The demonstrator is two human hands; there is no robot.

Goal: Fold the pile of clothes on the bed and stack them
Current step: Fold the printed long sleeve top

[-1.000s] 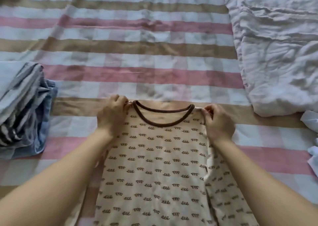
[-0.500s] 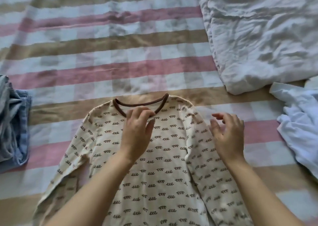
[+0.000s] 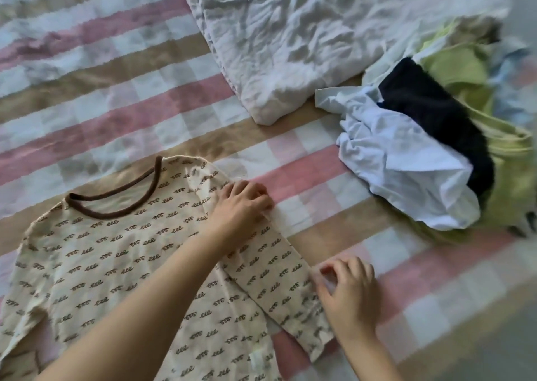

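A cream long-sleeved shirt with a small brown print and a brown collar lies flat, front up, on the striped bed sheet. Its right sleeve runs down and to the right. My left hand sits at the top of that sleeve by the shoulder, fingers curled over the outer edge. Lower down, my right hand pinches the same edge near the cuff. The unfolded pile lies to the right, with a pale blue garment, a dark navy one and a lime green one.
A crumpled white duvet covers the upper middle and right of the bed. Striped sheet shows between the shirt and the pile. The bed's edge runs along the lower right corner.
My view swung right, so the folded stack at the left dropped out and the pile came in. Both hands moved from the shirt's chest to the outer edge of the right sleeve.
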